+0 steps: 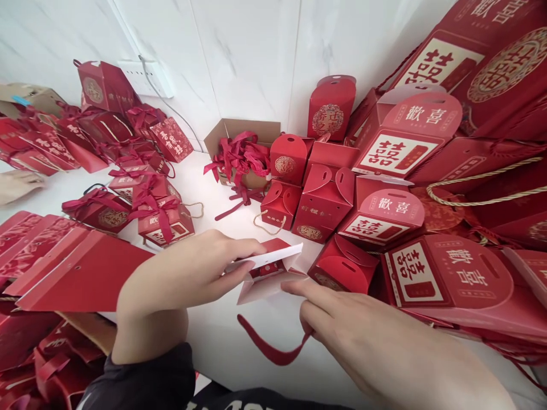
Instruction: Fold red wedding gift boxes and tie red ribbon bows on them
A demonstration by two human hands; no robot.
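Note:
A small red paper gift box (272, 271) lies on the white tabletop in front of me, its flaps spread and white inside. Small red items show inside it, too partly covered to name. My left hand (222, 259) pinches one raised flap between thumb and fingers. From the right, my right hand (327, 319) reaches in with its index finger stretched out at the edge of the near flap. Its other fingers are curled around one end of a dark red ribbon (273, 354), which hangs in a curve over the table.
Right of the box stand many folded red gift boxes (323, 199) and large bags (504, 74). A cardboard box (256, 126) of ribbons is behind. Ribbon-tied boxes (164, 219) and flat red sheets (81, 279) lie left. Another person's hand (19, 187) is far left.

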